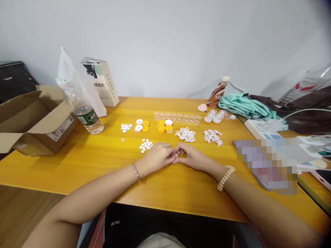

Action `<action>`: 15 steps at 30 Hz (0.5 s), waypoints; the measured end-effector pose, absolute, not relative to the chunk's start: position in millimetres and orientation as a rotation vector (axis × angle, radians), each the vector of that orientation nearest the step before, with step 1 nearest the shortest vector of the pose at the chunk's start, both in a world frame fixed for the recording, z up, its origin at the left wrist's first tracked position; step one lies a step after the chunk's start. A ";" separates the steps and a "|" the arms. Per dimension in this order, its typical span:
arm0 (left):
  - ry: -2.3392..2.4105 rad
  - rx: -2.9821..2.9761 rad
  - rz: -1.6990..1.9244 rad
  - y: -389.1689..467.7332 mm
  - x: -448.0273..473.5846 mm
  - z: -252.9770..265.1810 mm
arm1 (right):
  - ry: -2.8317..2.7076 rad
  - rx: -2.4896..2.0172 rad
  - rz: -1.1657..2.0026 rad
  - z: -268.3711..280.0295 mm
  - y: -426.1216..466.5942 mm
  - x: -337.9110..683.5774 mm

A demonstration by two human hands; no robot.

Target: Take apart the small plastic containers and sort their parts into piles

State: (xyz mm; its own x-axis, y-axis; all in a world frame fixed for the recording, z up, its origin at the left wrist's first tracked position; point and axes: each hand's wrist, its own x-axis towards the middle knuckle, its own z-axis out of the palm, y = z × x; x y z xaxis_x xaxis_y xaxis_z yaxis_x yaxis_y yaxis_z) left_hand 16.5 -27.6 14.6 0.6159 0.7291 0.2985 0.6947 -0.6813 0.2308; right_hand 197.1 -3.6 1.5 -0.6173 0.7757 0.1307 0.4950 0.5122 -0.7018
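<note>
My left hand and my right hand meet over the middle of the table, fingertips pinched around a small white plastic piece. Most of that piece is hidden by the fingers. Small white round caps lie just beyond my left hand. Past my right hand are two heaps of white openwork plastic parts, a nearer-centre heap and a right heap. Farther back sit yellow and white discs, more discs, a row of clear cups and small white parts.
An open cardboard box and a water bottle stand at left, near a paper bag. To the right are a brown drink bottle, a folded teal cloth item, clear-topped pieces and a phone.
</note>
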 end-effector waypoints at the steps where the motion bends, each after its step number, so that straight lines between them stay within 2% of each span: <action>1: 1.212 2.765 0.565 -27.6 16.4 14.0 | -2.325 -1.045 0.876 1.5 -3.5 197.1; 15: 1.235 2.944 0.589 -24.7 20.0 4.4 | -2.355 -1.023 0.823 0.2 -2.6 196.6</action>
State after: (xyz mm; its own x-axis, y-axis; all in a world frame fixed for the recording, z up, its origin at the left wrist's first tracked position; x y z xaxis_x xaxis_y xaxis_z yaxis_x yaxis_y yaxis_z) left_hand 20.0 -24.7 4.4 0.6454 0.6694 0.3680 0.7073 -0.7056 0.0431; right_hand 196.6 -2.6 0.2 -0.6283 0.7622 0.1558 0.4992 0.5486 -0.6707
